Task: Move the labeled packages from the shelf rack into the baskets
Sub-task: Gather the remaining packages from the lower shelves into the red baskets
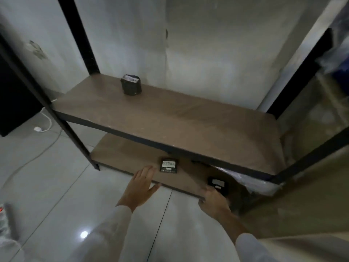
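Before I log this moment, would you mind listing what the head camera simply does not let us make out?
- Baskets: none in the head view, out of frame.
- Right hand: blurred; whether it grips the black labelled package at the lower shelf's front edge is unclear.
- That package's label: blurred, unreadable.
- Black package on the upper brown shelf: label too small.
- Lower shelf's back: hidden under the upper shelf board.

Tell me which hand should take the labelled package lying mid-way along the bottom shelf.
Left. The left hand is open, fingertips just short of that package. The right hand is already on the other package further right.
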